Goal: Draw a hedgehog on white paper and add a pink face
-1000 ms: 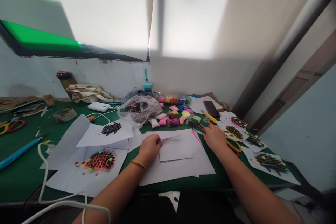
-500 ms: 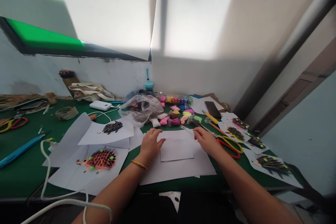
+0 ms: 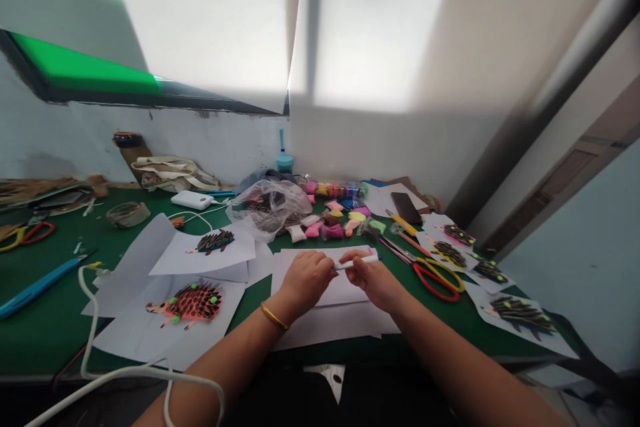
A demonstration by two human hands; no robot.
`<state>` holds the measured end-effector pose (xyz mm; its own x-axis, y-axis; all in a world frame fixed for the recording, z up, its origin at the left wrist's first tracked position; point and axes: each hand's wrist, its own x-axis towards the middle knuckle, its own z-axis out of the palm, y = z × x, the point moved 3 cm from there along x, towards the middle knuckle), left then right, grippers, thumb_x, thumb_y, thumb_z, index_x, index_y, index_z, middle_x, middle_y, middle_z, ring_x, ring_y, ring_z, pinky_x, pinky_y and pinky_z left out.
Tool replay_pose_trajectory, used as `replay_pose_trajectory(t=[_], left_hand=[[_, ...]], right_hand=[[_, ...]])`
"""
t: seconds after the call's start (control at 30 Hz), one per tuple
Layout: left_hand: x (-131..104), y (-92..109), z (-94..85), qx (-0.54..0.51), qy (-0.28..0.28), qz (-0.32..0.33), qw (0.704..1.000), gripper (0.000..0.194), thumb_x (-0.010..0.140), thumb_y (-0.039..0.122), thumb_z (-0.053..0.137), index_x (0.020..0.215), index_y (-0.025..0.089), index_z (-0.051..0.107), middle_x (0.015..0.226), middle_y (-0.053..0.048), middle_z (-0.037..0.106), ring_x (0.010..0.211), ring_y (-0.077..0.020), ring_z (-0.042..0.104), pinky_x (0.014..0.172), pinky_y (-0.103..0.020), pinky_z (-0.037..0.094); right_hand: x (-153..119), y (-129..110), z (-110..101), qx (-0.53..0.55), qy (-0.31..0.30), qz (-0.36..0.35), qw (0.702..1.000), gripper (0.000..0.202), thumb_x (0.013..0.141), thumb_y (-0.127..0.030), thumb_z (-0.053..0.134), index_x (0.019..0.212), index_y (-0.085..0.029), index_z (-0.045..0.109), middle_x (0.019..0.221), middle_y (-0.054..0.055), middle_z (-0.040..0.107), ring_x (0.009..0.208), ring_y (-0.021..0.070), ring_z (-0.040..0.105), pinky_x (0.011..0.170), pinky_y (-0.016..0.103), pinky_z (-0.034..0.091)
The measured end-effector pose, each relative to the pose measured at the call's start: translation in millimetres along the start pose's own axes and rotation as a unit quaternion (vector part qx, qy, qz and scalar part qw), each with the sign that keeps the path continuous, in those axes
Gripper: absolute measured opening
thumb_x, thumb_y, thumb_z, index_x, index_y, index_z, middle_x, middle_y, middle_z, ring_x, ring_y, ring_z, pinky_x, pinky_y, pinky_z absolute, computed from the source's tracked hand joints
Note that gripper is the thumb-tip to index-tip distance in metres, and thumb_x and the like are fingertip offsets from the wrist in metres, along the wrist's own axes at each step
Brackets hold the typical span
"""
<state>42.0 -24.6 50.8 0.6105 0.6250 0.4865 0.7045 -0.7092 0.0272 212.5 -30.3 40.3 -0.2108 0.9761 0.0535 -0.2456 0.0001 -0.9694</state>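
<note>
A white pen (image 3: 371,259) with a dark end is held level between my two hands. The fingers of my right hand (image 3: 374,280) are closed round its barrel. My left hand (image 3: 305,279) pinches the pen's other end, which its fingers mostly hide. Both hands are over a small white paper (image 3: 345,296), partly covered by them. Beneath it lie larger white sheets (image 3: 345,325) at the table's front edge.
Scissors with red and yellow handles (image 3: 440,279) lie right of my right hand. Small colourful clay packets (image 3: 331,231) and a clear plastic bag (image 3: 270,210) sit behind. Hedgehog pictures (image 3: 193,303) flank the sheets. A white cable (image 3: 90,327) crosses the left front.
My right hand has brought the pen leftward and nearer from the back of the paper. My left hand has moved right and closed on the pen's end.
</note>
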Motion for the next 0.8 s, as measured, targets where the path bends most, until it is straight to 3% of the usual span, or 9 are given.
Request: replay_pose_trajectory(t=[0.1,0.27,0.43,0.8], left_hand=[[4,8,-1.4,0.030,-0.023,0.016,0.999,0.013,0.094,0.029,0.056,0.087,0.019,0.056,0.085,-0.003,0.060,0.084,-0.0225,0.055,0.074,-0.037,0.038],[13,9,-7.9,0.018,-0.057,0.003,0.998,0.015,0.096,0.030,0.052,0.087,0.020,0.056,0.086,-0.005,0.060,0.084,-0.0223,0.055,0.074,-0.038,0.035],[20,10,-18.0,-0.027,-0.063,-0.012,0.998,0.014,0.096,0.031,0.052,0.088,0.020,0.057,0.087,-0.006,0.060,0.088,-0.0229,0.055,0.079,-0.039,0.034],[19,14,-26.4,-0.002,-0.068,0.008,0.998,0.017,0.097,0.032,0.050,0.087,0.020,0.056,0.087,-0.006,0.061,0.086,-0.0220,0.056,0.076,-0.036,0.036]], right_hand=[[5,8,1,-0.040,0.061,-0.050,0.996,0.033,0.084,-0.051,0.059,0.073,-0.021,0.062,0.052,-0.005,0.038,0.050,0.0108,0.033,0.049,0.026,0.022],[11,8,-2,-0.100,0.113,-0.091,0.984,0.030,0.085,-0.048,0.050,0.069,-0.023,0.055,0.060,-0.003,0.040,0.050,0.0121,0.034,0.048,0.027,0.027],[12,0,-5,-0.155,0.121,-0.096,0.976,0.030,0.087,-0.047,0.042,0.070,-0.025,0.051,0.059,-0.002,0.039,0.051,0.0148,0.038,0.050,0.030,0.033],[7,-6,5,-0.101,0.128,-0.095,0.982,0.027,0.087,-0.043,0.043,0.068,-0.025,0.048,0.055,-0.004,0.032,0.047,0.0134,0.031,0.047,0.029,0.029]])
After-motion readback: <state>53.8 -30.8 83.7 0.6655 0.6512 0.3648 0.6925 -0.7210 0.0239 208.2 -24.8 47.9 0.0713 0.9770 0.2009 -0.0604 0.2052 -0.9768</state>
